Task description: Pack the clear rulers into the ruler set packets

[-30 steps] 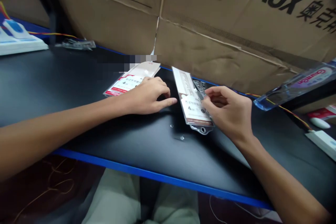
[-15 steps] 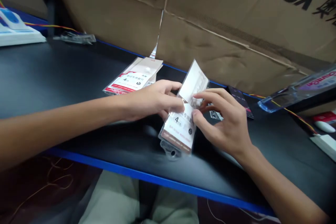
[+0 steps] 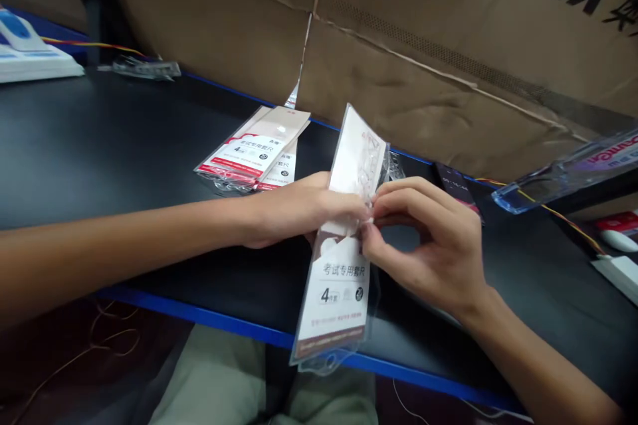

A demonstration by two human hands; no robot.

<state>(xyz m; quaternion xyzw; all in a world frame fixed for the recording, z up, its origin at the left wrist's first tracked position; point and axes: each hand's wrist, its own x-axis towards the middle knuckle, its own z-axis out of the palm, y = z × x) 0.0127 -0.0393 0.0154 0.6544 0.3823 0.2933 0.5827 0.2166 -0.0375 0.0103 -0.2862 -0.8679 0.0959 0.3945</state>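
Note:
A ruler set in a clear plastic sleeve with a printed white card (image 3: 343, 285) is held up over the front of the desk, tilted, its hang-hole flap at the bottom. My left hand (image 3: 304, 209) is closed round its middle, thumb across the front. At the right edge my right hand (image 3: 428, 239) pinches the sleeve between thumb and fingertips, close to the left thumb. Clear pieces show through the sleeve's upper part. Further back on the left lie several similar ruler-set packs (image 3: 254, 146), overlapping one another.
A black desk (image 3: 124, 146) with a blue edge runs across. Behind stands a large cardboard sheet (image 3: 399, 60). A phone (image 3: 456, 189) and a clear plastic object (image 3: 563, 169) are at right. Clear plastic pieces (image 3: 147, 68) and a white-blue device (image 3: 30, 53) are at far left.
The held ruler set has come lower and nearer, showing more of its printed front. My right fingertips have closed on its edge beside my left thumb.

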